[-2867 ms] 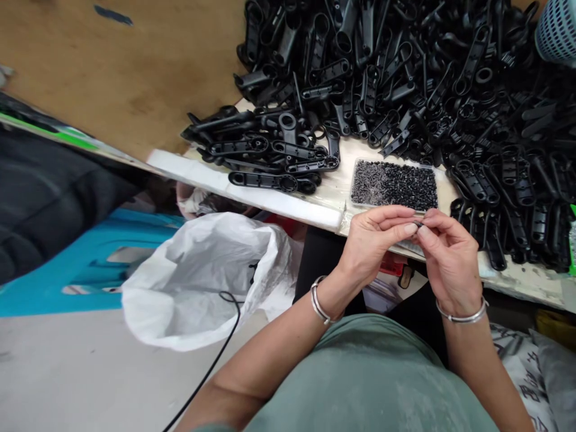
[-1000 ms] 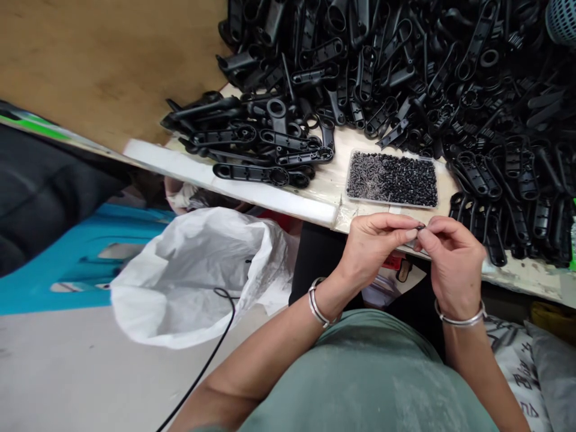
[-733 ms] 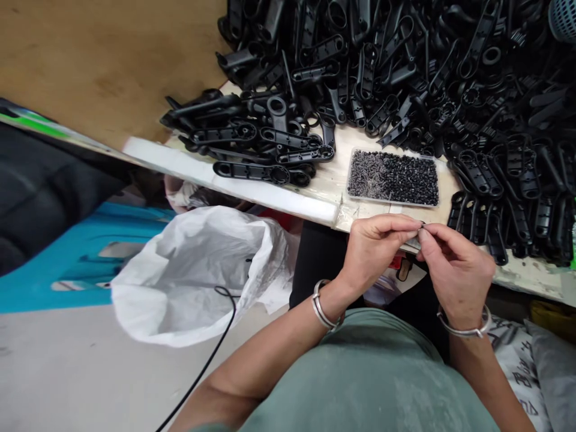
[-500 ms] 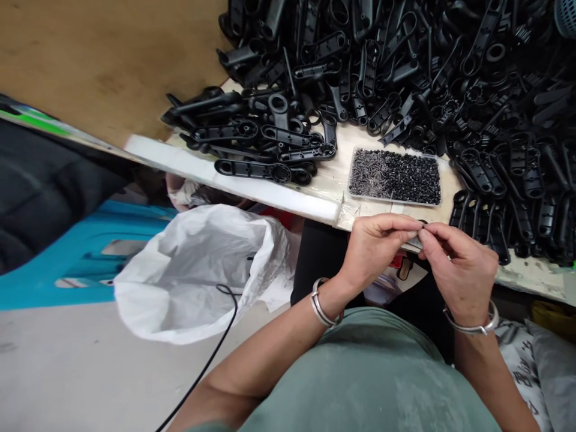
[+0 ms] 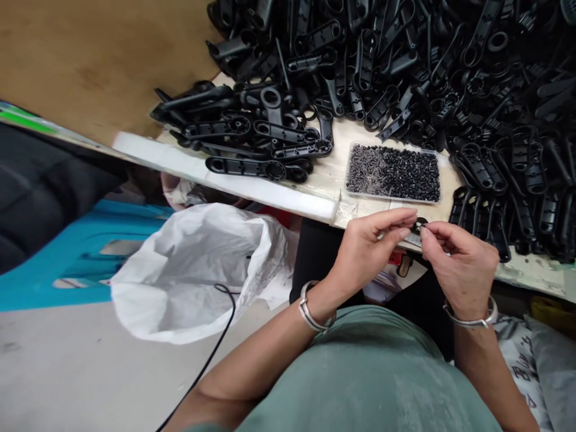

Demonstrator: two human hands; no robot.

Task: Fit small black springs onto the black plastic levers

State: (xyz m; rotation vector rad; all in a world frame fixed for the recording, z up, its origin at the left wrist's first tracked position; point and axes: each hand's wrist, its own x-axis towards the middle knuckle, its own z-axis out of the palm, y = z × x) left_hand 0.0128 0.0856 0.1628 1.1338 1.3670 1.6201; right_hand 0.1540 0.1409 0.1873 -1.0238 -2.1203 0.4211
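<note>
Over the table's front edge, my right hand (image 5: 463, 261) pinches a small black round part (image 5: 419, 224) between thumb and fingers. Its exact kind is too small to make out. Just left of it is my left hand (image 5: 371, 246), thumb and index finger stretched out with their tips apart, close beside the part. I see nothing held in it. Beyond both hands stands a clear plastic box (image 5: 382, 196) full of tiny grey and black pieces.
Black plastic handle-shaped parts (image 5: 245, 168) lie stacked at the left and heaped across the back. More black parts (image 5: 477, 219) stand in rows at the right. A white sack (image 5: 180, 288) gapes open below the table (image 5: 355, 210), with a black cable (image 5: 220, 336) across it.
My left hand's fingertips have drawn back a little to the left and parted, showing more of the black part. My right hand stays nearly where it was. The view has shifted slightly.
</note>
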